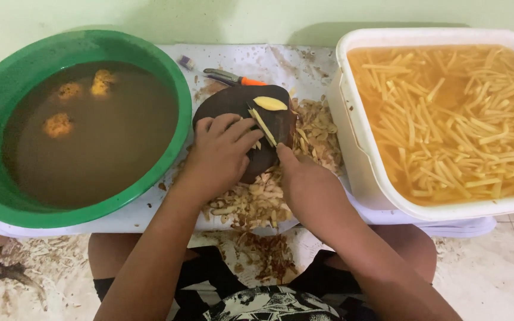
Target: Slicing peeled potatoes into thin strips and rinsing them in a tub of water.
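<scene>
Two bare hands work over a dark round cutting board (239, 107) at the middle of a low white bench (150, 217). The left hand (221, 151) lies palm down on the board, fingers curled and pressed onto pale yellow potato strips (259, 144) beneath the fingertips; its grip is closed down on those pieces. The right hand (307, 184) is wrapped shut around a knife handle, hidden inside the fist. The knife blade (263, 126) runs diagonally across the board and rests against the strips just beside the left fingertips. One yellow potato slice (270, 103) lies apart near the board's far edge.

Heaped peelings (316, 134) surround the board on its right and near sides and spill toward the person's lap. A peeler with an orange handle (233, 77) lies on the bench behind the board. A green basin (7, 89) stands to the left, filled with murky brown water in which three unpeeled potatoes (69, 90) float. A white rectangular tub (358, 154) stands to the right, holding cut potato sticks (465, 119) under yellowish water.
</scene>
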